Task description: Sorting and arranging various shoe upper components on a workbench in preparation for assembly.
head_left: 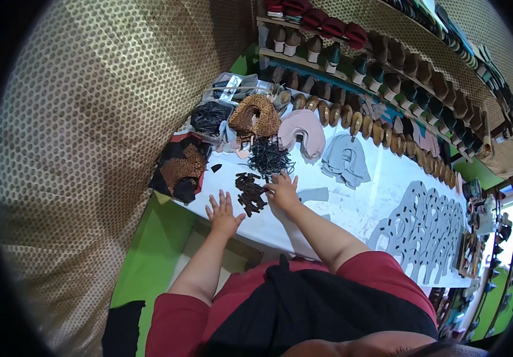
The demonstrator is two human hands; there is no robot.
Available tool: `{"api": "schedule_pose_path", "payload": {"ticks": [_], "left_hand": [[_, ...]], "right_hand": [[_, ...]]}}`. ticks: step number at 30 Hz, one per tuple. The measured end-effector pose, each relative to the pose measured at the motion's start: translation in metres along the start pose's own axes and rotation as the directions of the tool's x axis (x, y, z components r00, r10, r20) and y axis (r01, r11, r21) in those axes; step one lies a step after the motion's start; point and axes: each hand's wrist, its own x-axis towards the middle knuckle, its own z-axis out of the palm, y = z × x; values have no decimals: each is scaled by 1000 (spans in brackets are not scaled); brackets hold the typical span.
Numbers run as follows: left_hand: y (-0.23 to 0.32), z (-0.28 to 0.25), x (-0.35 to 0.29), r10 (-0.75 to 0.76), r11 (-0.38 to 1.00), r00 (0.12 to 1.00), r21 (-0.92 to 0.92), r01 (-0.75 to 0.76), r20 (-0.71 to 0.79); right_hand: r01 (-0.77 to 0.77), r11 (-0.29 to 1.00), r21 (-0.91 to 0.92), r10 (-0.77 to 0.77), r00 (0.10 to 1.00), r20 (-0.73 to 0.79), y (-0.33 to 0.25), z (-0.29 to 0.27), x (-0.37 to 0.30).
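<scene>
My left hand [224,215] is open, fingers spread, at the near edge of the white-topped table, just left of a pile of short dark brown strips [250,195]. My right hand [283,191] reaches over the right side of this pile. Its fingers are apart, the fingertips close to the strips and to a tangled heap of thin black strips [270,157] behind. I make out nothing held in it. A grey curved cut piece [314,194] lies beside my right wrist, partly covered by the forearm.
Leopard-print cut pieces [255,116], pink curved pieces [303,132] and grey pieces [346,160] are stacked farther back. Rows of grey cutouts [420,229] with dark tabs cover the table's right. Shoes stand on shelves [340,71] behind. A patterned curtain [90,149] hangs at left.
</scene>
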Motion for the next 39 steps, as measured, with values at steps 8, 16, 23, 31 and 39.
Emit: {"api": "schedule_pose_path", "payload": {"ticks": [8,16,23,31,39], "left_hand": [[-4,-3,2,21,1000,998,13,-22,52],[-6,-2,2,31,999,999,7,-31,39],[-2,-2,2,26,999,999,31,-27,43],[-4,6,3,19,999,1000,47,-19,-2],[-13,26,-7,158,986,958,-12,-166,-240]], "right_hand": [[-42,996,-75,49,995,92,4,-32,-4],[-177,982,59,136,896,422,51,-95,-50],[-94,988,-126,124,959,256,44,-66,-75],[10,982,-188,8,995,99,35,-63,-96],[86,975,-206,-112,987,-119,55,-51,-155]]}}
